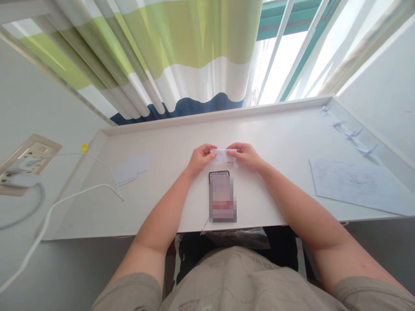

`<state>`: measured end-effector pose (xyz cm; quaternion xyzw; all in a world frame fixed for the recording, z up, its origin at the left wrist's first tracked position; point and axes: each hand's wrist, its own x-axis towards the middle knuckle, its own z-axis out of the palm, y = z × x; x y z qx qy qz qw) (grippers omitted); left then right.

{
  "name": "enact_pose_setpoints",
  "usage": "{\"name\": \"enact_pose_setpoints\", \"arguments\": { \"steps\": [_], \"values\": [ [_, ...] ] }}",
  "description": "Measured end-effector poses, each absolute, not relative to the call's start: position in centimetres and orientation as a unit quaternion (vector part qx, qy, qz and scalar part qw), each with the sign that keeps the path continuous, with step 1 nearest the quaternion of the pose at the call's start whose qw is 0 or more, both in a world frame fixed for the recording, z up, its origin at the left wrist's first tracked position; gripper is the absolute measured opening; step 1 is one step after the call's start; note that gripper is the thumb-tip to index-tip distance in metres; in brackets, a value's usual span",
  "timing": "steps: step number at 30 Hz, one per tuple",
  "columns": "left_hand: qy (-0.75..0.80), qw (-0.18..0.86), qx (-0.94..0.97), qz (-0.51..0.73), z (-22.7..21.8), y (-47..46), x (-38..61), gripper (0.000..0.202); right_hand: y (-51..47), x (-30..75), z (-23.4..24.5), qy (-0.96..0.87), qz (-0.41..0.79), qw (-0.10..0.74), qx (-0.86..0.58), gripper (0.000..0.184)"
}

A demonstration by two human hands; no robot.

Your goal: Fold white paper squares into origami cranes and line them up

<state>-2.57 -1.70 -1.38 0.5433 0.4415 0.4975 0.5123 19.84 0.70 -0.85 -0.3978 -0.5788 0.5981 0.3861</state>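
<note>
A small white piece of paper [222, 155], looking folded into a strip, is held level between my two hands above the desk. My left hand [201, 159] pinches its left end, thumb on the near side. At its right end, my right hand [245, 155] grips it the same way, with the fingers curled behind. Just below the paper, a phone [222, 194] lies on the desk; its screen is blurred out. Parts of the fingers behind the paper are hidden.
White desk [168, 190] with a raised back rim. Loose paper sheets [129, 170] lie left, near white cables [97, 185] from a wall socket [30, 162]. Several folded paper shapes [353, 134] line the right edge above a written-on stack of paper [353, 185]. A curtain [194, 43] hangs behind.
</note>
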Motion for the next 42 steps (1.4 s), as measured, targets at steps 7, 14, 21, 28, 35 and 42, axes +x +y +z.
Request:
{"name": "enact_pose_setpoints", "arguments": {
  "steps": [7, 14, 21, 28, 35, 42],
  "values": [
    [0.445, 0.530, 0.536, 0.483, -1.7, -1.4, -2.8, 0.041, 0.8, 20.1, -1.2, -0.585, 0.592, 0.387, -0.396, 0.046],
    [0.472, 0.492, 0.566, 0.463, -2.2, -1.3, -2.5, 0.042, 0.6, 19.9, -1.2, -0.606, 0.570, 0.387, -0.398, 0.049],
    [0.488, 0.487, 0.581, 0.432, -2.4, -1.4, -2.5, 0.038, 0.7, 20.1, -1.4, -0.629, 0.554, 0.366, -0.404, 0.043],
    [0.496, 0.478, 0.577, 0.438, -2.5, -1.3, -2.7, 0.037, 0.9, 20.2, -1.5, -0.619, 0.576, 0.358, -0.396, 0.049],
    [0.490, 0.488, 0.574, 0.438, -2.5, -1.3, -2.6, 0.038, 0.8, 20.4, -1.4, -0.619, 0.581, 0.349, -0.396, 0.051],
    [0.508, 0.472, 0.594, 0.408, -2.0, -1.6, -2.4, 0.039, 0.8, 20.7, -1.5, -0.624, 0.588, 0.332, -0.394, 0.050]
  ]
}}
